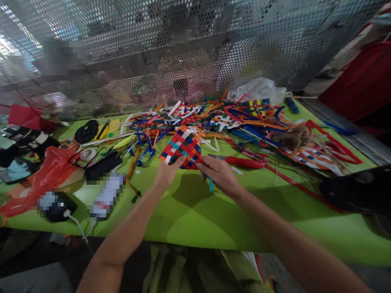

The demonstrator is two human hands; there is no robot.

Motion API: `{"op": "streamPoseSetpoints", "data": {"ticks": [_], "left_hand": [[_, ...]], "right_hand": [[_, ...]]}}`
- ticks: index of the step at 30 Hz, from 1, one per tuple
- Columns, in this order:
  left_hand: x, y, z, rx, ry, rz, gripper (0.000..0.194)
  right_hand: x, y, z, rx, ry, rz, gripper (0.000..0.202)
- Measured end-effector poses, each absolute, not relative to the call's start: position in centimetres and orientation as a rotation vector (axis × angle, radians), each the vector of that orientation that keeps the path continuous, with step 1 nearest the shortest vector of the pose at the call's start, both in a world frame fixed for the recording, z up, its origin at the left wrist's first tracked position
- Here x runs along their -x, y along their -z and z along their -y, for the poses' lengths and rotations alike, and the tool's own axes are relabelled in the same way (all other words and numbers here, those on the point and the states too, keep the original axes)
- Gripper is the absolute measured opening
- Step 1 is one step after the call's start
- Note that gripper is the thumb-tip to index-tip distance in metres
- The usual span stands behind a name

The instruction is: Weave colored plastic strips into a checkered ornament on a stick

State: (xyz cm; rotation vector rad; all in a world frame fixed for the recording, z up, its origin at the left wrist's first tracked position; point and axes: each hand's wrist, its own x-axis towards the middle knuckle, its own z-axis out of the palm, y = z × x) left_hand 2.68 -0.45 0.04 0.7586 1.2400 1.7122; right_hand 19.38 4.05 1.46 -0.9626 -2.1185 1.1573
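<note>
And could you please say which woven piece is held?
The front multicoloured woven piece, held by the left hand and right hand; the other woven pieces lie untouched.

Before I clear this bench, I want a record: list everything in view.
Woven piece: one, multicoloured, centre
Hanging strip: one, light blue, front centre
Loose strips: uncountable, mixed, heaped behind
Other woven pieces: several, multicoloured, back, right
Tool: one, red-handled, right of centre
Fibre bundle: one, tan, right
Clear bag: one, transparent, back right
Red bag: one, red, left
Cutter: one, yellow and black, back left
Tape roll: one, white, left
Blurred devices: two, partly black, front left
Black objects: several, black, left and right
Red fabric: one, dark red, far right
Table: one, green, beneath
Perforated screen: one, grey, behind table
Smaller items: uncounted, mixed colours, across table
Left hand: one, bare, holding woven piece's near edge
Right hand: one, bare, pinching its right corner
</note>
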Motion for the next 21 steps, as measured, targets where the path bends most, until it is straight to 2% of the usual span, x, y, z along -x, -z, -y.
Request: {"op": "streamPoseSetpoints", "data": {"ticks": [7,9,15,21], "left_hand": [[-2.7,-0.2,0.7,-0.834,-1.616,-1.238,0.036],[-2.9,0.1,0.6,-0.864,-1.588,-1.230,0.033],[-2.6,1.0,0.1,-0.772,-1.665,-1.225,0.044],[-0.8,0.0,-0.4,-0.488,-1.803,-1.194,0.046]], "right_hand": [[-18.9,-0.3,-4.2,1.031,-1.123,2.059,0.018],[-18.8,-0.2,-4.2,1.063,-1.045,2.051,0.022],[-19.4,-2.0,-4.1,1.060,-0.928,2.133,0.031],[-21.0,-3.0,-5.4,1.126,-0.881,2.329,0.028]]}}
